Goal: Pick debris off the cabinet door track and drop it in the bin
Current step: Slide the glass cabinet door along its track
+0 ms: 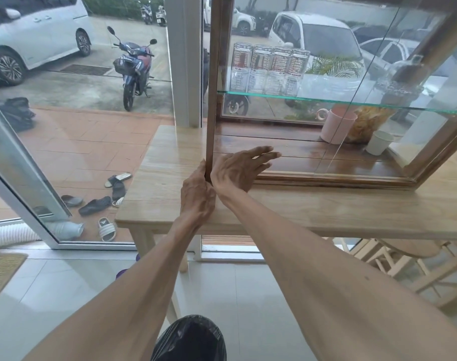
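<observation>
The glass-fronted cabinet (326,175) stands on the wooden tabletop (274,212), with its door track (313,175) running along the bottom front edge, from the image centre out toward 3 o'clock. The left hand (197,196) is wrapped around the lower end of the cabinet's upright wooden frame post (212,113), fingers closed on it. The right hand (239,169) lies just inside the opening, fingers spread and extended flat over the cabinet floor (274,148), holding nothing visible. One pale speck (287,145) sits on the dark floor boards, at 1 o'clock from the right fingertips and close to them; whether further debris lies in the track groove cannot be told. The bin (189,340), lined with a black bag, stands on the floor tiles at 6 o'clock, between the forearms.

Assessment: the debris is judged tiny, near weightless and loose. It would call for a fingertip pinch or a press-and-lift, taken from directly above. It could easily be flicked away or dropped before reaching the bin.
</observation>
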